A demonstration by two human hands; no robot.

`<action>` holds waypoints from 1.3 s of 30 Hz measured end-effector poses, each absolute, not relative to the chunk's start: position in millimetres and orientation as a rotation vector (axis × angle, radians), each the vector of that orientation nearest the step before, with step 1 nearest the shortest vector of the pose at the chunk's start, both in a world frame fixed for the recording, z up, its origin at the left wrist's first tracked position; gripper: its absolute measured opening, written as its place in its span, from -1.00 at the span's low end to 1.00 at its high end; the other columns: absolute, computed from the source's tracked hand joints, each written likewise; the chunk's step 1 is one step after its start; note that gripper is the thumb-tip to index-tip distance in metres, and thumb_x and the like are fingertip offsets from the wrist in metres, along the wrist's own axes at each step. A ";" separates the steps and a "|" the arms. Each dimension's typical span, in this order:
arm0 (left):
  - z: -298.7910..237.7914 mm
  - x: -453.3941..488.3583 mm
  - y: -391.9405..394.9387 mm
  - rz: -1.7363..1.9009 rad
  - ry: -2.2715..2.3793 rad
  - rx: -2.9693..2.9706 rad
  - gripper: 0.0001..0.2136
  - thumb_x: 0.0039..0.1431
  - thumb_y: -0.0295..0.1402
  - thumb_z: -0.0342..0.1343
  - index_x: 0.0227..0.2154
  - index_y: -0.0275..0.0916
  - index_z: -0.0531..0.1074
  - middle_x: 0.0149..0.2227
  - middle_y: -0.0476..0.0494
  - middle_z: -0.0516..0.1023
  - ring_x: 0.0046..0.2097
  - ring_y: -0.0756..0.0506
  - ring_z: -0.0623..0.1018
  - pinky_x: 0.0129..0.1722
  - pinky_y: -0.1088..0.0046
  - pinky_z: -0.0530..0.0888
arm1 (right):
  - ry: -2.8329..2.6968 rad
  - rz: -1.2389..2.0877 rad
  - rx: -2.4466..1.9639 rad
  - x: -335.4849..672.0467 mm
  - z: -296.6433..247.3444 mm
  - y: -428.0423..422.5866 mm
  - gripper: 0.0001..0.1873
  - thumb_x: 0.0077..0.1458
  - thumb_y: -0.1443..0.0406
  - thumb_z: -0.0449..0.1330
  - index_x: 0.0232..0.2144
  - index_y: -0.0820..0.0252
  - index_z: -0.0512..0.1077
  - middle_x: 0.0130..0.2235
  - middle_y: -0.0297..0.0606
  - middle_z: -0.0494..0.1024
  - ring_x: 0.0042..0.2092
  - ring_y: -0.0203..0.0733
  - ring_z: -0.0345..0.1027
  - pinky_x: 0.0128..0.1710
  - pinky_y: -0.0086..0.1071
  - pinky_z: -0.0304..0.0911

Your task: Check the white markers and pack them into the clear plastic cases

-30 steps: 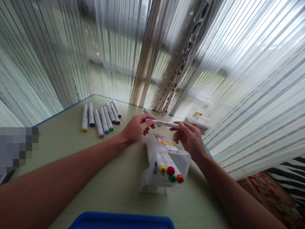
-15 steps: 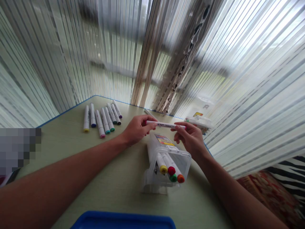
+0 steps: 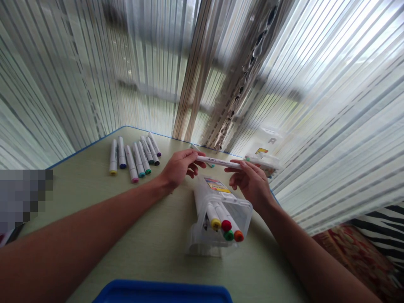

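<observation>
A white marker [image 3: 218, 161] is stretched level between my two hands, above the table. My left hand [image 3: 182, 166] pinches its left end between thumb and fingers. At the other end, my right hand [image 3: 251, 180] grips it with thumb and fingertips. Both end caps are covered by my fingers. Just below lies a clear plastic case [image 3: 202, 198] on its side, its open end toward me, with several markers inside; yellow, red, green and orange caps [image 3: 238, 236] show. Behind my hands another marker [image 3: 197, 148] with a green end rests on the table.
Several white markers [image 3: 139, 160] with coloured ends lie in a loose row at the left back of the table [image 3: 148, 240]. A second clear case [image 3: 263, 162] stands at the back right. A blue tray edge [image 3: 167, 292] sits in front. Striped curtains [image 3: 151, 63] hang behind.
The marker has turned slightly, and its pink ends are now hidden by my fingers. My left hand has shifted a little left, its lower fingers now spread below the marker.
</observation>
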State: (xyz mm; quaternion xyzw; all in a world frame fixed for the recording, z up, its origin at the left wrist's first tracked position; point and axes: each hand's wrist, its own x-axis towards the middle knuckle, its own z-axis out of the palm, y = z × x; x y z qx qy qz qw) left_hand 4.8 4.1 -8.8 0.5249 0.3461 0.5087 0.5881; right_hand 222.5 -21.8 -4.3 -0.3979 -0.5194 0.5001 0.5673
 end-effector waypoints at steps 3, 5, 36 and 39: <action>-9.6 4.4 5.0 1.196 0.782 1.200 -0.75 0.25 -0.35 -0.04 -0.19 -0.37 0.48 -0.40 -0.19 0.58 -0.52 0.03 0.44 -0.54 0.53 0.35 | -1.208 1.190 -0.930 222.9 -4.1 -21.6 -0.72 0.10 0.14 0.21 -0.24 0.25 0.50 -0.35 -0.14 0.63 -0.58 -0.27 0.41 -0.65 -0.44 0.21; -10.2 4.0 5.4 1.202 0.777 1.209 -0.75 0.25 -0.34 -0.04 -0.20 -0.37 0.48 -0.40 -0.19 0.58 -0.52 0.03 0.44 -0.54 0.53 0.35 | -1.208 1.189 -0.922 223.3 -4.2 -21.4 -0.72 0.10 0.14 0.21 -0.25 0.24 0.49 -0.35 -0.15 0.63 -0.58 -0.26 0.41 -0.65 -0.43 0.22; -12.7 5.1 5.8 1.237 0.831 1.274 -0.74 0.26 -0.29 0.02 -0.17 -0.36 0.51 -0.42 -0.15 0.55 -0.55 0.06 0.41 -0.56 0.54 0.37 | -1.222 1.149 -0.923 223.6 -4.1 -21.7 -0.66 0.12 0.09 0.19 -0.18 0.23 0.48 -0.34 -0.16 0.63 -0.57 -0.26 0.41 -0.65 -0.41 0.20; -12.7 5.1 6.2 1.231 0.832 1.282 -0.74 0.27 -0.29 0.01 -0.18 -0.36 0.51 -0.42 -0.14 0.55 -0.55 0.06 0.41 -0.56 0.54 0.36 | -1.223 1.140 -0.924 223.5 -4.1 -21.5 -0.65 0.13 0.08 0.19 -0.19 0.23 0.48 -0.34 -0.16 0.63 -0.58 -0.26 0.41 -0.65 -0.41 0.21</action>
